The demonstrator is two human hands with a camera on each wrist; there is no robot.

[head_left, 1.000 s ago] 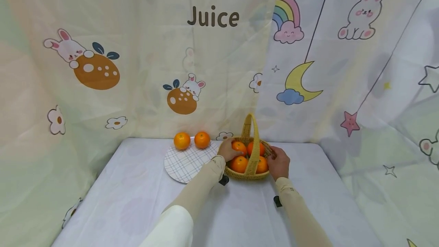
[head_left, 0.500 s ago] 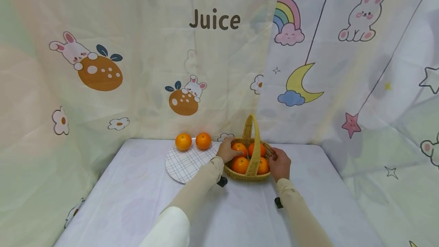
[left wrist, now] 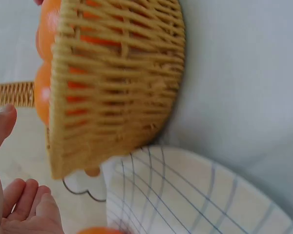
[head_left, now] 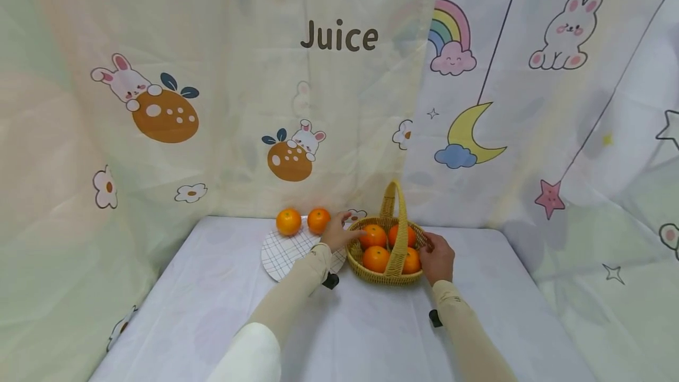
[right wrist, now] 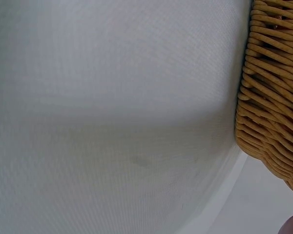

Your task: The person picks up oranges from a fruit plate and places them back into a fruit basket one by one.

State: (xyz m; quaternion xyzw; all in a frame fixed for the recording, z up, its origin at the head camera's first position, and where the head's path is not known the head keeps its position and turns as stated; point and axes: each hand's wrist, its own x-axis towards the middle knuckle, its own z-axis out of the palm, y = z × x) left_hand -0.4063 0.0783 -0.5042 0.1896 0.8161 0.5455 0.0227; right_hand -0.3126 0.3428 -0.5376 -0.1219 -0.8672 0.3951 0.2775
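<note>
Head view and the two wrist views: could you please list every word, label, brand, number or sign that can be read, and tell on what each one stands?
"Juice": dark letters on the hanging cloth.
Small marks on the left cuff and right cuff: too small to read.
Basket, oranges, checked plate: no text visible.
Wrist views: none.

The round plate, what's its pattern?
The round plate is white with crossing bluish lines, clearest in the left wrist view.
</note>
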